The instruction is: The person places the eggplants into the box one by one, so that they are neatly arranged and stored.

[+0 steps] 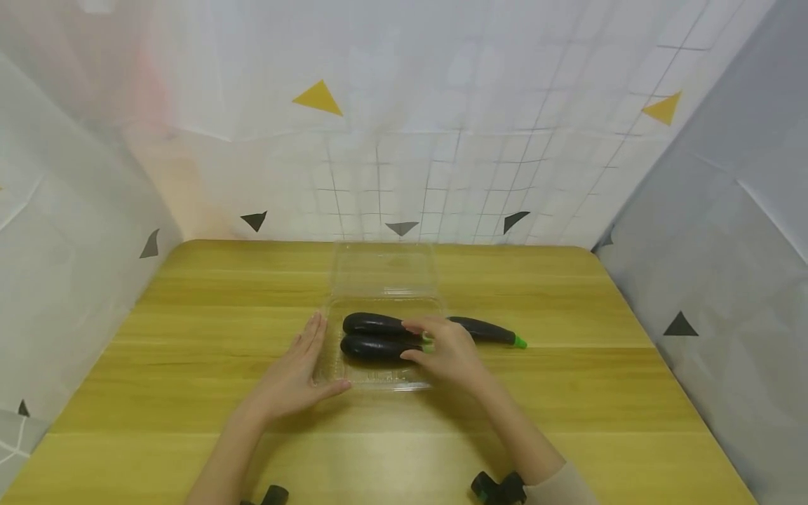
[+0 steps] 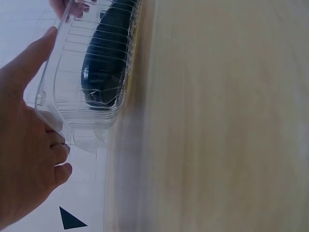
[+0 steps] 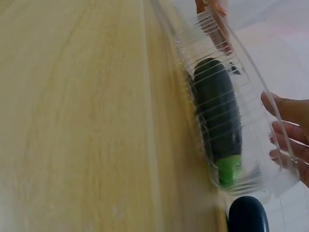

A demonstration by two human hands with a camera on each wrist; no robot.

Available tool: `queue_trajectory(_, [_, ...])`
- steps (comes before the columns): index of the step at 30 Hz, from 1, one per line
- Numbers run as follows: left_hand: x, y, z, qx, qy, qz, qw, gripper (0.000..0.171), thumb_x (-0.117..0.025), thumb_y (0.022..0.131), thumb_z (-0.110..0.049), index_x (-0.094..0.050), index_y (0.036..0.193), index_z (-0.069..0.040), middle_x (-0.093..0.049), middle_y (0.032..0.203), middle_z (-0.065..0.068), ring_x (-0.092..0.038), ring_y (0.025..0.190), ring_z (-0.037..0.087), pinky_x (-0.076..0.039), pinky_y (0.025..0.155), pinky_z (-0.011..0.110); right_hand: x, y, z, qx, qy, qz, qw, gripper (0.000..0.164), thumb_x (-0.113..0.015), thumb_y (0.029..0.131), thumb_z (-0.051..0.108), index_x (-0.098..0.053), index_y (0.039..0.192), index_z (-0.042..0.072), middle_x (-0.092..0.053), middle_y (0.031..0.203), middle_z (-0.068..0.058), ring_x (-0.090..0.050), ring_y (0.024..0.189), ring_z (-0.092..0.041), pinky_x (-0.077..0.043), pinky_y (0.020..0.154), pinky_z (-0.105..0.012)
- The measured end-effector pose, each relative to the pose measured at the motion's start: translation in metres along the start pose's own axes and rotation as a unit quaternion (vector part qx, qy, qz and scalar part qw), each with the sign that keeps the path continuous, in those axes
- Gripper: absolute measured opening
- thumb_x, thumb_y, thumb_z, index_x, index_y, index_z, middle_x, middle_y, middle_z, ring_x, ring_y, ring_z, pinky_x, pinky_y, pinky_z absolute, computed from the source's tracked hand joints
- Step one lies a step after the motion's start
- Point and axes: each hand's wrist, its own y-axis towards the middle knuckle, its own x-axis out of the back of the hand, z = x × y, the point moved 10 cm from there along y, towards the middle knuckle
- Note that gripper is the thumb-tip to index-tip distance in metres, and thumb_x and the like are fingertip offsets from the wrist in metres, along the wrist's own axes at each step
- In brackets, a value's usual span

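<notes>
Two dark eggplants, a rear one [image 1: 374, 322] and a front one [image 1: 372, 348], lie side by side in a clear plastic clamshell box [image 1: 385, 386]. My left hand [image 1: 290, 375] rests against the box's left end, fingers straight along its edge and thumb at the front corner. Over the stem ends hovers my right hand [image 1: 451, 354], its thumb and fingers apart and partly hiding the stems. In the right wrist view the fingers [image 3: 287, 108] show above the eggplant [image 3: 217, 106], with no grip on it. A third eggplant [image 1: 485, 330] extends rightward beyond the right hand, green stem end outward.
The box's lid [image 1: 384, 270] stands open toward the back. Beneath everything is a wooden table [image 1: 189, 351]. White sheets with triangles hang behind [image 1: 404, 161] and along both sides.
</notes>
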Motion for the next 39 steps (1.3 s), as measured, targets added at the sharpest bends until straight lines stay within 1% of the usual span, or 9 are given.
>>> queue_trajectory(3, [0.000,-0.001,0.000,0.002,-0.003,-0.001,1.0000,0.113,-0.062,0.081,-0.066,-0.002,0.154,-0.004,0.005,0.160,0.015,-0.009,0.143,0.039,-0.018,0.113,0.052,0.009,-0.002,0.002,0.008,0.028,-0.013,0.999,0.047,-0.086,0.072,0.020,-0.070,0.115,0.009,-0.071,0.103,-0.004,-0.068,0.089,-0.023,-0.057,0.075,-0.035])
queue_trajectory(8, [0.000,-0.001,0.001,0.005,-0.007,-0.002,1.0000,0.112,-0.063,0.081,-0.065,-0.002,0.154,-0.005,0.005,0.160,0.014,-0.011,0.142,0.042,-0.020,0.112,0.054,0.024,-0.005,0.001,0.017,0.063,-0.048,0.997,0.045,-0.087,0.070,0.014,-0.070,0.111,0.008,-0.070,0.095,-0.009,-0.067,0.085,-0.025,-0.059,0.070,-0.036])
queue_trajectory(15, [-0.001,-0.001,0.001,0.007,-0.007,0.000,0.9999,0.113,-0.063,0.081,-0.064,-0.002,0.154,-0.005,0.005,0.160,0.014,-0.011,0.142,0.042,-0.020,0.112,0.054,0.036,-0.010,-0.008,0.007,0.099,-0.067,0.993,0.045,-0.087,0.069,0.009,-0.070,0.110,0.007,-0.069,0.090,-0.007,-0.067,0.082,-0.030,-0.059,0.066,-0.038])
queue_trajectory(18, [0.000,-0.001,0.000,0.007,-0.009,-0.001,0.9999,0.113,-0.064,0.081,-0.064,-0.002,0.154,-0.004,0.005,0.160,0.014,-0.010,0.143,0.041,-0.018,0.113,0.053,0.039,-0.012,-0.013,0.003,0.107,-0.068,0.992,0.047,-0.087,0.068,0.007,-0.069,0.112,0.007,-0.069,0.090,-0.006,-0.067,0.082,-0.031,-0.059,0.066,-0.036])
queue_trajectory(23, [-0.001,-0.002,0.001,0.008,-0.008,0.002,0.9999,0.113,-0.063,0.081,-0.064,-0.001,0.154,-0.005,0.006,0.160,0.013,-0.009,0.143,0.039,-0.018,0.113,0.052,0.042,-0.018,-0.020,-0.006,0.112,-0.066,0.992,0.050,-0.087,0.068,0.008,-0.069,0.115,0.012,-0.068,0.090,-0.005,-0.066,0.084,-0.029,-0.059,0.066,-0.031])
queue_trajectory(25, [-0.001,-0.002,0.000,0.008,-0.008,0.003,0.9999,0.113,-0.063,0.081,-0.065,-0.001,0.154,-0.005,0.006,0.161,0.013,-0.008,0.144,0.039,-0.018,0.113,0.052,0.043,-0.020,-0.022,-0.006,0.116,-0.066,0.991,0.051,-0.087,0.068,0.007,-0.069,0.115,0.013,-0.068,0.090,-0.004,-0.065,0.084,-0.029,-0.059,0.066,-0.032])
queue_trajectory(30, [0.000,-0.002,-0.001,0.004,-0.011,-0.001,0.9999,0.112,-0.064,0.081,-0.064,-0.002,0.154,-0.004,0.005,0.160,0.014,-0.008,0.144,0.037,-0.018,0.114,0.052,0.049,-0.023,-0.026,0.001,0.128,-0.075,0.989,0.052,-0.087,0.066,0.005,-0.069,0.114,0.011,-0.068,0.089,-0.009,-0.066,0.083,-0.031,-0.059,0.065,-0.035])
queue_trajectory(35, [0.001,-0.001,-0.002,0.002,-0.008,0.001,1.0000,0.113,-0.063,0.081,-0.064,-0.002,0.154,-0.004,0.005,0.160,0.014,-0.007,0.145,0.035,-0.016,0.114,0.051,0.058,-0.027,-0.031,0.011,0.107,-0.092,0.990,0.052,-0.088,0.065,0.006,-0.068,0.113,0.011,-0.069,0.088,-0.010,-0.066,0.081,-0.022,-0.058,0.065,-0.028])
queue_trajectory(39, [0.000,-0.001,-0.001,0.003,-0.008,0.004,1.0000,0.113,-0.063,0.082,-0.065,-0.001,0.154,-0.004,0.006,0.160,0.014,-0.006,0.145,0.034,-0.015,0.115,0.050,0.062,-0.030,-0.032,0.024,0.105,-0.090,0.990,0.052,-0.088,0.066,0.005,-0.069,0.114,0.011,-0.068,0.089,-0.005,-0.065,0.082,-0.019,-0.058,0.064,-0.029])
